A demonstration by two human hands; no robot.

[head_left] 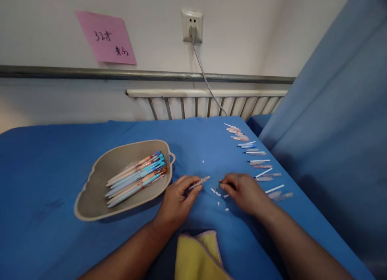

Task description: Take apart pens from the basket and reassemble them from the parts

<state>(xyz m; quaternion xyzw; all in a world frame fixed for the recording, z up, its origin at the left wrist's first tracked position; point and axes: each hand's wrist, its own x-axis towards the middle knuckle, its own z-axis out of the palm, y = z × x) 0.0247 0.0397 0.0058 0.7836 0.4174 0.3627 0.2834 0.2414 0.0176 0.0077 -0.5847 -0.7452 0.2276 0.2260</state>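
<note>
My left hand (pixel 177 201) is closed around a clear, patterned pen barrel (pixel 203 182), its end pointing right. Opposite it, my right hand (pixel 243 193) pinches a small brown pen part (pixel 220 181) between thumb and fingers, apart from the barrel. Below and between the hands lie several small white pieces (pixel 217 193) and thin spring-like bits, too small to make out well. A thin white refill (pixel 226 196) pokes out beside my right fingers, partly hidden by the hand. To the left, a beige basket (pixel 90 193) holds several assembled pens (pixel 137 179) with blue, orange and brown tops.
Along the right edge of the blue-covered table (pixel 54 239), several small groups of pen parts and refills (pixel 256 163) lie in a row. A yellow cloth (pixel 193 258) is at the front edge. Behind stand a rail (pixel 151 74) and a plugged-in cable (pixel 208 84); a blue curtain (pixel 338 110) hangs right.
</note>
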